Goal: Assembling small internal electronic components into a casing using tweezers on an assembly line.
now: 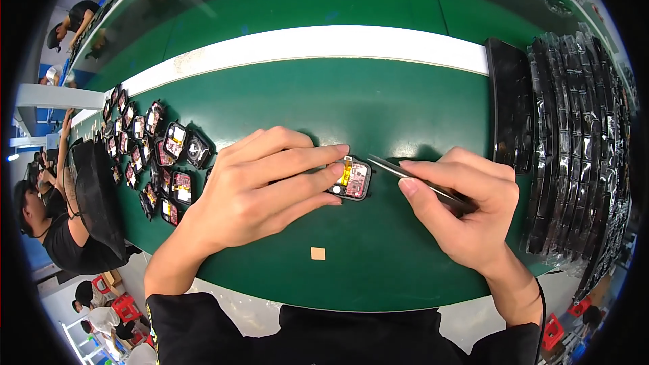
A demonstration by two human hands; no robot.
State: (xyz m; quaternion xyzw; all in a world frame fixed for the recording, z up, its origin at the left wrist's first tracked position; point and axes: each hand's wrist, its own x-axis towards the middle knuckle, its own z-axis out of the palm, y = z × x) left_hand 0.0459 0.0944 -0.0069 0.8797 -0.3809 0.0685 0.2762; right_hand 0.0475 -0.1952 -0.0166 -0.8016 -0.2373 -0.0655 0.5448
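My left hand [253,186] lies over a small black device case [357,180], its fingers closed on it against the green table. The case is open on top and shows a reddish circuit board, a yellow flex strip and a round white spot. Much of its left side is hidden under my fingers. In my right hand [470,206] a pair of metal tweezers [387,166] is pinched between thumb and fingers. The tweezer tips point left, just beside the upper right corner of the case, apart from it. A small tan square [318,253] rests on the table nearer to me.
Many similar open devices [174,140] lie clustered along the left of the table [405,257]. At the right stand a black tray [508,105] and stacked black trays in clear plastic [574,142]. A white rail [304,44] borders the far edge. A co-worker [61,223] sits at left.
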